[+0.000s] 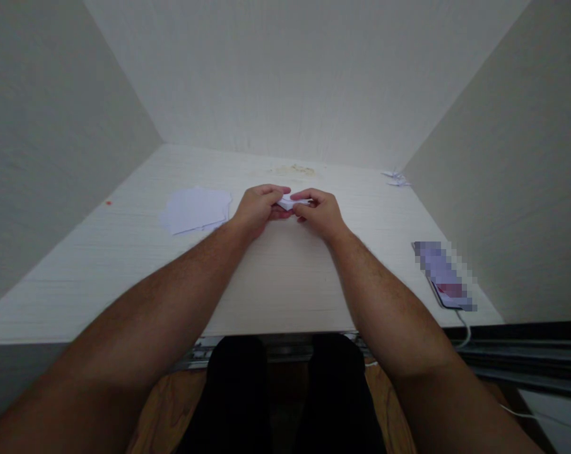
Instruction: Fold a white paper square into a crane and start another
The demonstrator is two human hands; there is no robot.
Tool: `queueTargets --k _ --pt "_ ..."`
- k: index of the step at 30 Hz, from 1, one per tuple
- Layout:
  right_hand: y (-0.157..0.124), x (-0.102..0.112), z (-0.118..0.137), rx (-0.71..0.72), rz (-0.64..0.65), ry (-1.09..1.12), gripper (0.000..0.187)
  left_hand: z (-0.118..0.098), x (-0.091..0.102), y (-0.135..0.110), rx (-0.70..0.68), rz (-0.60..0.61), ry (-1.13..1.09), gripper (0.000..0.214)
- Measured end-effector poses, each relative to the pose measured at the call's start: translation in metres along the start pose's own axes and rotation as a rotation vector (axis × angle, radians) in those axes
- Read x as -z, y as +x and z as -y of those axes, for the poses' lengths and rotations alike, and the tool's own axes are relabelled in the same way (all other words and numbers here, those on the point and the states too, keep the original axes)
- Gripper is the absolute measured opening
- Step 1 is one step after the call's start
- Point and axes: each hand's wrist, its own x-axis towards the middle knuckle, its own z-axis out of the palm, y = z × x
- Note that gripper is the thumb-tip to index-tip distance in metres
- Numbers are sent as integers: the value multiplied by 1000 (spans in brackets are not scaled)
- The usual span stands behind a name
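Note:
Between my two hands, just above the middle of the white desk, is a small piece of folded white paper point(288, 202). My left hand point(265, 205) grips its left side, thumb on top and fingers beneath. On the right side, my right hand point(317, 208) pinches the paper between thumb and fingers. Part of the paper is hidden by the fingers, so its full shape cannot be made out. Left of my left hand lies a small stack of white paper sheets point(198, 209) with uneven edges.
A phone point(444, 277) with a blurred screen lies at the desk's right, a white cable point(465, 331) running off the front edge. Small folded white paper pieces point(396, 179) rest in the far right corner. Panels enclose the desk point(276, 284) at left, back and right.

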Motion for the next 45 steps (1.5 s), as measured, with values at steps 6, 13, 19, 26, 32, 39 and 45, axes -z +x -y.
queueTargets --k 6,13,19,26,32,39,45 --pt "1 -1 -1 4 -45 -17 17 1 1 1 -3 15 7 11" --pt "1 -1 -3 2 -83 -43 9 7 6 2 -64 110 -25 24" --pt "2 -1 -3 -29 -94 -80 5 7 5 0 -92 95 49 30" --pt "3 -2 -2 -22 -128 -95 9 5 0 -2 -100 30 57 26" --pt "4 -5 -4 -26 -180 40 23 5 -1 -4 -115 30 -6 26" --pt "3 -6 -1 -14 -160 181 28 7 2 -2 -125 67 -15 29" --pt "3 -8 1 -39 -160 274 35 6 3 -5 -128 116 94 42"
